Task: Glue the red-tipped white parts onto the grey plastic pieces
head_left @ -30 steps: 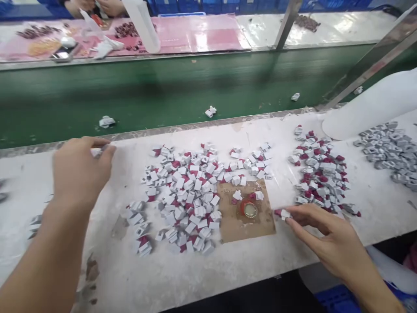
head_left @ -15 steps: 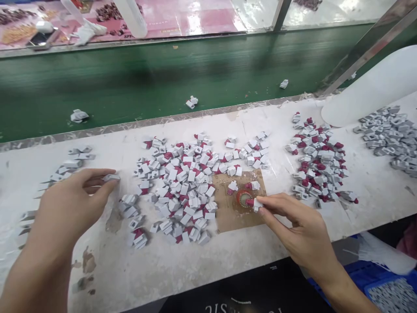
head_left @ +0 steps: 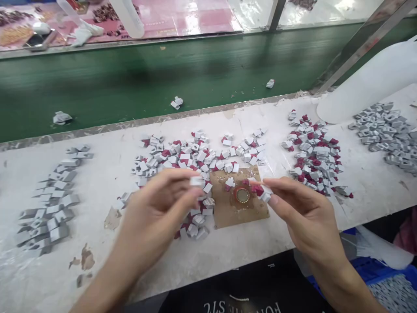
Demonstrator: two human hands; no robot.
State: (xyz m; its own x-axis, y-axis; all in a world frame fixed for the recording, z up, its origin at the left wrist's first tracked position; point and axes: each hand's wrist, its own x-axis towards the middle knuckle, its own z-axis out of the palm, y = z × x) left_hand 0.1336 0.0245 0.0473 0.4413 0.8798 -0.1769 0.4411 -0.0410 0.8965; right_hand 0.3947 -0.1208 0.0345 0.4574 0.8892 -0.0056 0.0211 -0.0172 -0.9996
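My left hand (head_left: 163, 208) pinches a small grey plastic block (head_left: 196, 181) between thumb and fingertips, above the middle pile. In my right hand (head_left: 302, 213), thumb and forefinger grip a grey and dark-red plastic piece (head_left: 263, 192), its red end pointing left. Just left of it, a small round red-rimmed dish (head_left: 242, 195) sits on a brown cardboard square (head_left: 228, 215). Another grey and red piece (head_left: 230, 183) lies on the cardboard. The middle pile of grey and red pieces (head_left: 185, 156) is partly hidden behind my left hand.
Plain grey blocks (head_left: 55, 204) lie at the left, with more grey parts (head_left: 384, 134) at the far right. A pile of grey and red pieces (head_left: 316, 152) stands right of the cardboard. Several pieces rest on the green conveyor belt (head_left: 130, 78). A white tube (head_left: 368, 82) leans at the right.
My left hand has moved right with its grey block, toward my right hand. My right hand has lifted the red end of its piece away from the dish. Pieces on the belt have shifted left.
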